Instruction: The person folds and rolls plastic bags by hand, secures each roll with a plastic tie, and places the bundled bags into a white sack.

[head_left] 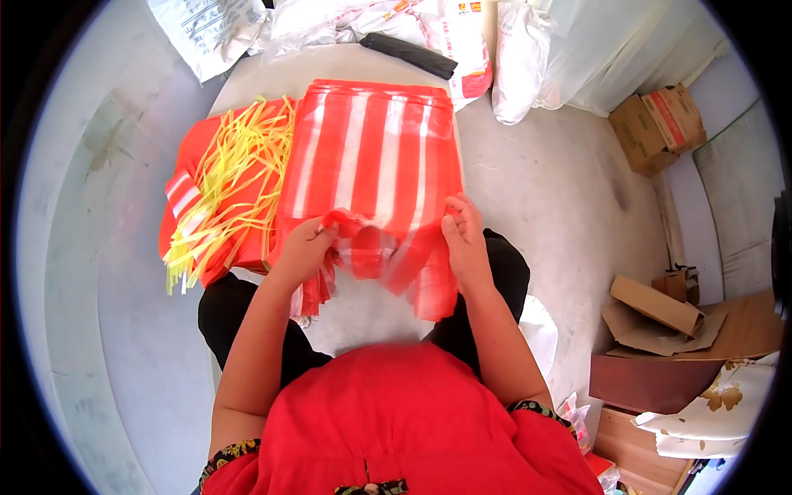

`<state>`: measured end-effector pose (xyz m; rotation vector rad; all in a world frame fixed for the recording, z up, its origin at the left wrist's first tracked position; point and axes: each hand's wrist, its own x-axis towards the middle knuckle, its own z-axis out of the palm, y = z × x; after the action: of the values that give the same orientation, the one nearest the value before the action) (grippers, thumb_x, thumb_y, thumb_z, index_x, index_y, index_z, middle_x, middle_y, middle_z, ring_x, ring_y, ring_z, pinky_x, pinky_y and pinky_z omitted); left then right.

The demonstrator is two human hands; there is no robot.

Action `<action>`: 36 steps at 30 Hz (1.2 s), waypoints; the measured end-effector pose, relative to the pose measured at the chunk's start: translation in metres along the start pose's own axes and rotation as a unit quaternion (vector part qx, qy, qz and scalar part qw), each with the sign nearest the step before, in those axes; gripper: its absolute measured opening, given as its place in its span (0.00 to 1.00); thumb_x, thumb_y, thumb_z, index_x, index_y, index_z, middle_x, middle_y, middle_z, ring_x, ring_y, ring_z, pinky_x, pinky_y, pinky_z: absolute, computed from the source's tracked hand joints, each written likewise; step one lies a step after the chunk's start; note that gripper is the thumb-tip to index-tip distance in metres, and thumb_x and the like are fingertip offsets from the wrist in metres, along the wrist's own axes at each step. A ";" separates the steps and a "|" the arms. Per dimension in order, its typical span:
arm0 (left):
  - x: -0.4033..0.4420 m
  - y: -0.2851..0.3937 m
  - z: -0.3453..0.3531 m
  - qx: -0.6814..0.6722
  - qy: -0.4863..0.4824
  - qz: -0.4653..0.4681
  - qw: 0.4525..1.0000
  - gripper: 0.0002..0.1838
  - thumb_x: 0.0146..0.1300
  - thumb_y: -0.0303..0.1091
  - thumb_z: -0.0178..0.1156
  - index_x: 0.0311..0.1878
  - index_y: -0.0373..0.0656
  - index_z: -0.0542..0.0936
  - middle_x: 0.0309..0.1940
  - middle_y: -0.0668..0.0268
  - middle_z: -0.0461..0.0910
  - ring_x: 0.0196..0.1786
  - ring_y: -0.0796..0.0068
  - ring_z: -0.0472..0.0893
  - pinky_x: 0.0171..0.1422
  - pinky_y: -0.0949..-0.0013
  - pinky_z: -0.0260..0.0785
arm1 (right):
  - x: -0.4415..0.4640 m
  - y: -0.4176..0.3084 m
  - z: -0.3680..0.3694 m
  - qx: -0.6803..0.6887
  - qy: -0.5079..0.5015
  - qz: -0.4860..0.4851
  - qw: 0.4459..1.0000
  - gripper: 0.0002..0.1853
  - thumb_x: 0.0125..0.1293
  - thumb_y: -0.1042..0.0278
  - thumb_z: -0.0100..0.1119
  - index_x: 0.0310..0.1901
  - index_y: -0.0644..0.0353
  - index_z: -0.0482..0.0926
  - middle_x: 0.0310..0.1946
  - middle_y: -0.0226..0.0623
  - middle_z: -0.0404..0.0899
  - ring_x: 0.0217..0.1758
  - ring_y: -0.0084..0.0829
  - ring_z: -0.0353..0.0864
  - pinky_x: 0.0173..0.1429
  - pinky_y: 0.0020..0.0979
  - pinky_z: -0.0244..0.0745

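Note:
A flat stack of red-and-white striped plastic bags [375, 153] lies in front of me, its near end hanging in loose flaps. My left hand [309, 245] pinches the bunched edge of a striped plastic bag [363, 247] at the stack's near left. At the near right corner, my right hand [464, 239] has its thumb and fingers closed on the same bag's edge. The bag's crumpled, partly see-through film spans between both hands. Left of the stack, a tangle of yellow plastic strips [235, 165] rests on a red surface [186, 153].
A long black object [408, 55] lies beyond the stack, near white printed sacks [470, 49]. Cardboard boxes [660, 124] sit against the far right wall. Opened cardboard [660, 318] rests on a brown cabinet [652, 381] at right. A white sheet with print [206, 33] is at upper left.

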<state>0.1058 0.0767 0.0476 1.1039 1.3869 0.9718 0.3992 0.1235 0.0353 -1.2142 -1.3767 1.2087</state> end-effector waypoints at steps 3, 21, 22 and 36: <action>0.002 -0.005 -0.002 -0.014 0.002 -0.010 1.000 0.15 0.82 0.36 0.53 0.55 0.36 0.84 0.38 0.68 0.84 0.37 0.78 0.83 0.44 0.68 0.79 | -0.001 0.002 0.001 -0.006 -0.005 -0.011 1.000 0.22 0.84 0.62 0.53 0.73 0.61 0.71 0.82 0.34 0.58 0.69 0.29 0.72 0.77 0.33 0.66; -0.001 -0.002 0.001 0.014 -0.010 0.009 1.000 0.14 0.83 0.37 0.56 0.54 0.37 0.85 0.37 0.68 0.85 0.37 0.79 0.83 0.42 0.69 0.78 | -0.036 -0.001 -0.009 -0.004 -0.172 -0.008 0.985 0.20 0.79 0.71 0.56 0.69 0.65 0.76 0.71 0.37 0.75 0.71 0.26 0.75 0.74 0.31 0.68; -0.003 -0.001 0.000 0.036 -0.022 0.017 0.999 0.13 0.82 0.37 0.56 0.55 0.38 0.84 0.42 0.67 0.85 0.42 0.77 0.84 0.47 0.68 0.78 | -0.042 -0.008 -0.015 -0.021 -0.193 0.034 0.980 0.19 0.78 0.72 0.57 0.67 0.65 0.78 0.68 0.36 0.79 0.69 0.26 0.76 0.74 0.31 0.69; -0.022 -0.015 0.004 0.439 -0.005 0.299 0.847 0.29 0.55 0.20 0.66 0.61 0.54 0.86 0.67 0.64 0.79 0.74 0.54 0.73 0.80 0.40 0.60 | -0.070 -0.031 -0.031 -0.045 -0.209 0.099 0.972 0.15 0.76 0.72 0.57 0.59 0.65 0.85 0.54 0.36 0.87 0.59 0.28 0.84 0.66 0.30 0.76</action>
<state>0.1089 0.0515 0.0384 2.3314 1.5427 0.7166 0.4337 0.0561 0.0671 -1.2262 -1.6579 1.6258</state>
